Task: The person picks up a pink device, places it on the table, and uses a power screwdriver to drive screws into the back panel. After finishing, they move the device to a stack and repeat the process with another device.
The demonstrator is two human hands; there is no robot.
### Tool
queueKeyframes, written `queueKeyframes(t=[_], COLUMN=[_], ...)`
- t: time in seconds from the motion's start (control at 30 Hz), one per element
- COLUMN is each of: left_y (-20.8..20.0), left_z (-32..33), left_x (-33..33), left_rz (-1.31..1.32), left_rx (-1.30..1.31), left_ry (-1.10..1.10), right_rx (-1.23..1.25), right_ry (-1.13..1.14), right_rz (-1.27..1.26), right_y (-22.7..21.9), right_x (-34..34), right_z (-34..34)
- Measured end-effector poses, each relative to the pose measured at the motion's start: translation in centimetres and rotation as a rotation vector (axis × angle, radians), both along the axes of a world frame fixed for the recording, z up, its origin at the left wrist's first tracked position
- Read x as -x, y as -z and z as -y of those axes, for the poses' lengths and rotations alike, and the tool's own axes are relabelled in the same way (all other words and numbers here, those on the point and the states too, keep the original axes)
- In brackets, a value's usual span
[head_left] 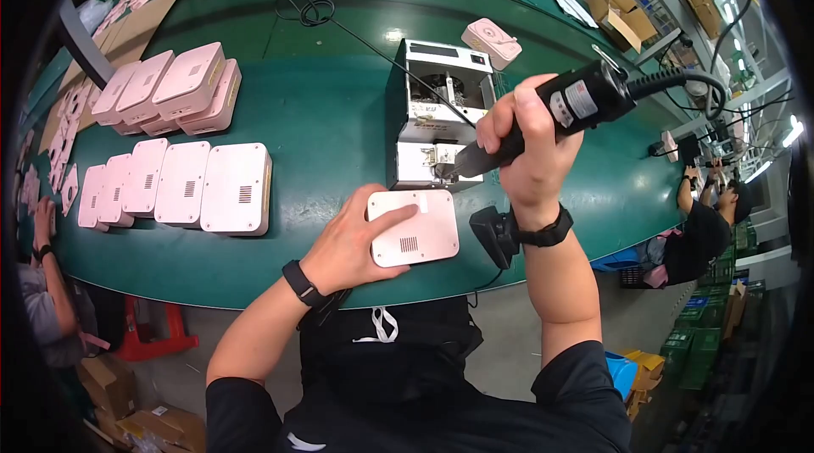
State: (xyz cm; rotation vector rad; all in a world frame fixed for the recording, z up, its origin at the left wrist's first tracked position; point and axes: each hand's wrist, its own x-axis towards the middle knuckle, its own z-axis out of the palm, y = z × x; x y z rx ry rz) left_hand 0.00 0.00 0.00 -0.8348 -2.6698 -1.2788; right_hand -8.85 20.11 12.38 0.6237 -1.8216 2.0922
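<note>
My right hand point(534, 144) is closed around a black corded electric screwdriver point(585, 101). The driver's tip points down-left at the front outlet of a black-and-white screw feeder point(432, 127); I cannot tell whether it touches or whether a screw is on it. My left hand point(352, 241) grips a pale pink plastic case point(432, 237) on the table in front of the feeder. Thumb and fingers lie along the case's left side, the index finger across its top. Corner holes and a small vent grille show on the case's upward face.
On the left of the green table point(314, 131), several pink cases point(237, 186) lie in a row, with more stacked point(186, 84) behind. Another pink case point(492, 39) lies past the feeder. A black cable point(365, 42) crosses above. Co-workers sit at both sides, one with a hand point(44, 220) at the left.
</note>
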Motion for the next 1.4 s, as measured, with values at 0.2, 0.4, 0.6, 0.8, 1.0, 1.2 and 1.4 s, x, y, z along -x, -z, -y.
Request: queueKeyframes(t=[0.2,0.4,0.6,0.8,1.0,1.2,1.4], left_y=[0.2,0.5,0.8,0.8,0.9,0.9,0.7], left_z=[0.2,0.0,-0.2,-0.3,-0.2,-0.1,-0.1], left_x=[0.8,0.6,0.6,0.6,0.8,0.9,0.5], left_rz=[-0.005,-0.001,-0.009,0.011,-0.013,-0.035,-0.035], left_rx=[-0.047,-0.032,-0.013,-0.012,-0.027,-0.032,-0.025], left_ry=[-0.037,-0.033,-0.046,-0.047,-0.047,-0.047,-0.051], right_rx=[0.012,0.104,0.035,0.074,0.073,-0.010,0.111], right_ry=[-0.035,-0.066,-0.051,-0.127,-0.174,-0.199,-0.080], right_rz=[0.099,0.156,0.153,0.129,0.101,0.157,0.042], right_y=[0.1,0.8,2.4,3.9,4.4,3.0,-0.3], right_x=[-2.2,-6.1,-7.2,-6.9,-7.3,-6.3,-2.9], right_z=[-1.2,-3.2,-3.7,-4.0,-3.9,-3.5,-1.1])
